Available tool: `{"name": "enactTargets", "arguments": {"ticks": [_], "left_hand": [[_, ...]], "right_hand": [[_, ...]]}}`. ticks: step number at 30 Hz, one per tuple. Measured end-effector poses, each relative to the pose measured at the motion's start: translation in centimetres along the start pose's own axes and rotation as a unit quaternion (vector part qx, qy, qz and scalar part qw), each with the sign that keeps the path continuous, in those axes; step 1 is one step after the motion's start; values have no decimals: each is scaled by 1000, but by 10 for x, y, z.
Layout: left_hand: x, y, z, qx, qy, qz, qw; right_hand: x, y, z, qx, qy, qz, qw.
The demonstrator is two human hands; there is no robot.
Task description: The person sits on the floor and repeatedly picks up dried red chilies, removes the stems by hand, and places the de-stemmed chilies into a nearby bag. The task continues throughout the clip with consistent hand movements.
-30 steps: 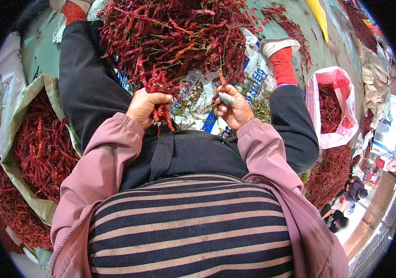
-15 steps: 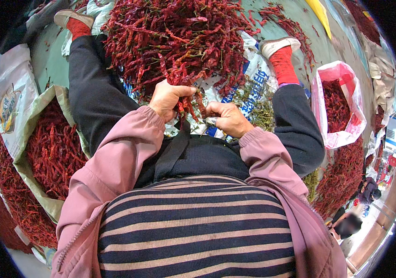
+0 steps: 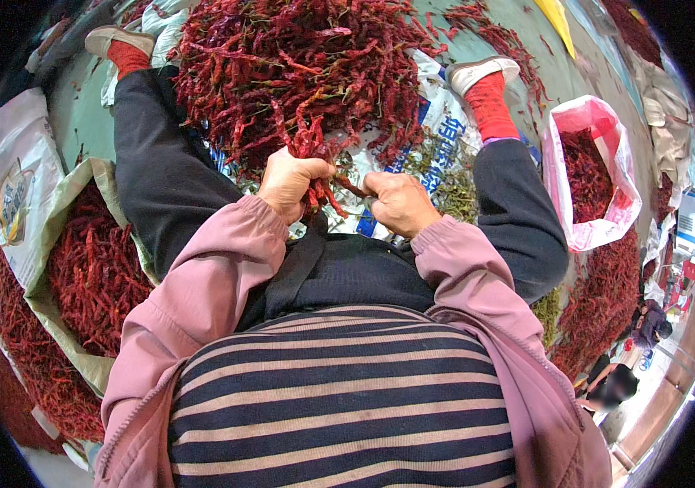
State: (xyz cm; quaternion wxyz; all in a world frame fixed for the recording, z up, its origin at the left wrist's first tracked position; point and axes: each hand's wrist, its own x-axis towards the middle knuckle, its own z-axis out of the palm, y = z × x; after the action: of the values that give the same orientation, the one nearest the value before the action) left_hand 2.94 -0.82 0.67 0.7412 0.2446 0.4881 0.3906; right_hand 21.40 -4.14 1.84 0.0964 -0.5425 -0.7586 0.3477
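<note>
My left hand [image 3: 286, 185] is closed round a bunch of dried red chilies [image 3: 310, 140], whose tips stick up above the thumb and whose other ends hang below it. Just to its right, my right hand [image 3: 402, 205] pinches the end of a single darker dried chili [image 3: 351, 188], which reaches toward the bunch. Whether that chili is still among the others is hard to make out. Beyond both hands rises a large heap of dried red chilies [image 3: 299, 73], on and beside a printed white sheet [image 3: 450, 122] between my legs.
At the left stands a pale green sack [image 3: 91, 358] filled with dried chilies, beside a white printed bag [image 3: 22, 163]. A pink and white bag [image 3: 555, 175] holding chilies stands at the right. Greenish stem scraps [image 3: 455, 195] lie near my right leg. Other people [image 3: 612, 384] are at the lower right.
My right hand has turned, and the darker chili now shows stretched between it and the bunch. My left hand keeps its hold. The whole view has shifted slightly.
</note>
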Motion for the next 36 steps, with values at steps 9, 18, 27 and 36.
{"name": "enactTargets", "arguments": {"ticks": [9, 18, 27, 36], "left_hand": [[-32, 27, 23, -11, -134, -40, 990], [-15, 0, 28, 17, -19, -46, 999], [-8, -10, 26, 7, -23, -90, 996], [-5, -15, 18, -12, 13, -74, 997]], "right_hand": [[3, 60, 16, -136, 27, 136, 981], [-4, 44, -20, 611, 85, 278, 736], [6, 0, -6, 564, 129, 132, 805], [8, -9, -3, 546, 173, 103, 813]]}}
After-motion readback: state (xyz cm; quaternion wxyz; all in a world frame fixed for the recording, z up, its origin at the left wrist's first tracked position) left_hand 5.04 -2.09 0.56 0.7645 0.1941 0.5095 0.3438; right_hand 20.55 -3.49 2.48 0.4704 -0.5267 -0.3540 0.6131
